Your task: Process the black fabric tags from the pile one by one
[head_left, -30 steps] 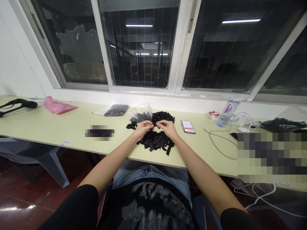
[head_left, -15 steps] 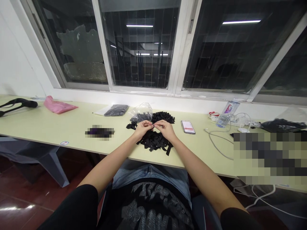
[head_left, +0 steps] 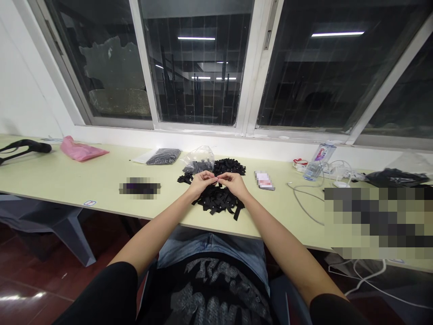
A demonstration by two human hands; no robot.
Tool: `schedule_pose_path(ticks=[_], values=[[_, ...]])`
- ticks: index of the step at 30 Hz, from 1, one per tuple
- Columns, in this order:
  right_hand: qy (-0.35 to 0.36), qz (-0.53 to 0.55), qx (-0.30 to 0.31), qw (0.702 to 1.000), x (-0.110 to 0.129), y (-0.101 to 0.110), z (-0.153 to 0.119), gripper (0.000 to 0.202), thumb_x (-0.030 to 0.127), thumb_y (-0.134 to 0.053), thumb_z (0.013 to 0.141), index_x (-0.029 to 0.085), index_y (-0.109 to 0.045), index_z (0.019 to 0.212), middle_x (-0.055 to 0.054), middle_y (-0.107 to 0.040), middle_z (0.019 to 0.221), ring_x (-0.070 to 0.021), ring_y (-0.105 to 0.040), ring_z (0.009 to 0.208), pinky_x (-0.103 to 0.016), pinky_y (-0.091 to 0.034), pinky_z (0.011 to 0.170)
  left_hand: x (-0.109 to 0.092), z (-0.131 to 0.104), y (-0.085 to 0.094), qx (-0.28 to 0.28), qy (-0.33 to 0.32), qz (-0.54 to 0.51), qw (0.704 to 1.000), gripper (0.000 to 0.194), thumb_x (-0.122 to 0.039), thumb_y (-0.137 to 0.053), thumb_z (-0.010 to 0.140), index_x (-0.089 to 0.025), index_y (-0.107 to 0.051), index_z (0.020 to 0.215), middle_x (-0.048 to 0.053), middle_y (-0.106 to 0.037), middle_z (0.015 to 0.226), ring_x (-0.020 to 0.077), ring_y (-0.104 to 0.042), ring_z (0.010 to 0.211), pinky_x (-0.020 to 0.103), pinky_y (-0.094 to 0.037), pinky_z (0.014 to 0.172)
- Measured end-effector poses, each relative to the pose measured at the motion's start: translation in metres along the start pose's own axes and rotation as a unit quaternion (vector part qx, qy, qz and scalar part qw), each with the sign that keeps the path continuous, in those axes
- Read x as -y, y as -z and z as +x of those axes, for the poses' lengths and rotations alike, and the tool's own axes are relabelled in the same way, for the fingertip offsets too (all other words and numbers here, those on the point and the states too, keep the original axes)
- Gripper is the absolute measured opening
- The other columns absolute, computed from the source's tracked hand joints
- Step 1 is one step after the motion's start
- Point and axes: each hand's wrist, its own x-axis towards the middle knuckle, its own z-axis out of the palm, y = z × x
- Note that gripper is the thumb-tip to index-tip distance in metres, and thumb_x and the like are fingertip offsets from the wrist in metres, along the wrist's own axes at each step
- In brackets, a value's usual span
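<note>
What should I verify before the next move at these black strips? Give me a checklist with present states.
1. Left hand positioned above the strips, thumb and fingers pinched together: ok.
2. Right hand meeting it, fingertips close against the left's: ok.
3. Small piece secure between the fingertips: cannot tell; the fingers hide whatever is there.
4. Near pile of black strips neatly ordered: not ok; strips lie jumbled at different angles.
5. Clear plastic bag free of the left hand: cannot tell; they overlap in view.
6. Grey cable away from the right hand: ok.
</note>
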Motion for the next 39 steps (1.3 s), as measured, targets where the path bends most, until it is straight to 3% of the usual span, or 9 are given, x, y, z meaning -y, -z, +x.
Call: schedule_pose_path(ticks=[10, 21, 28, 33, 39], values=[[-0.081, 0.149, 0.044, 0.985, 0.007, 0.001, -0.003, 0.034, 0.042, -0.082, 0.067, 0.019, -0.075, 0.092, -0.004, -0.074, 0.093, -0.015, -0.063, 0.08, -0.026, -0.047, 0.072, -0.007, -0.001, 0.004, 0.054, 0.101, -0.116, 0.987, 0.035, -0.025, -0.087, 0.069, -0.014, -0.062, 0.091, 0.004, -0.072, 0.084, 0.015, -0.07, 0.077, 0.031, -0.055, 0.08], [-0.042, 0.203, -0.038, 0.977, 0.017, 0.009, 0.002, 0.04, 0.03, -0.081, 0.066, 0.018, -0.071, 0.102, -0.007, -0.074, 0.095, -0.0175, -0.066, 0.088, -0.029, -0.048, 0.077, -0.003, -0.001, -0.001, 0.005, 0.086, -0.1, 0.991, 0.04, -0.026, -0.088, 0.066, -0.015, -0.054, 0.084, 0.001, -0.068, 0.076, 0.0133, -0.066, 0.073, 0.035, -0.057, 0.081], [-0.042, 0.207, -0.037, 0.977, 0.016, 0.007, 0.002, 0.038, 0.03, -0.08, 0.066, 0.018, -0.071, 0.101, -0.007, -0.075, 0.094, -0.0183, -0.067, 0.089, -0.031, -0.05, 0.082, 0.002, -0.002, -0.004, 0.012, 0.06, -0.077, 0.995, 0.047, -0.032, -0.085, 0.07, -0.02, -0.045, 0.092, -0.004, -0.063, 0.075, 0.0103, -0.064, 0.069, 0.026, -0.052, 0.073], [-0.037, 0.198, -0.028, 0.979, 0.011, 0.008, 0.002, 0.038, 0.032, -0.08, 0.069, 0.018, -0.071, 0.103, -0.008, -0.075, 0.096, -0.0189, -0.067, 0.091, -0.032, -0.05, 0.084, 0.009, -0.002, -0.002, 0.034, 0.042, -0.052, 0.997, 0.043, -0.038, -0.08, 0.076, -0.021, -0.044, 0.093, -0.005, -0.059, 0.076, 0.0102, -0.064, 0.071, 0.027, -0.052, 0.076], [-0.02, 0.045, -0.038, 0.998, -0.003, 0.001, 0.002, 0.034, 0.044, -0.072, 0.079, 0.018, -0.073, 0.101, -0.008, -0.073, 0.101, -0.0202, -0.066, 0.093, -0.034, -0.049, 0.087, 0.013, -0.001, 0.0, 0.046, 0.032, -0.026, 0.998, 0.04, -0.041, -0.077, 0.079, -0.021, -0.045, 0.092, -0.004, -0.058, 0.079, 0.0108, -0.064, 0.074, 0.027, -0.051, 0.078]])
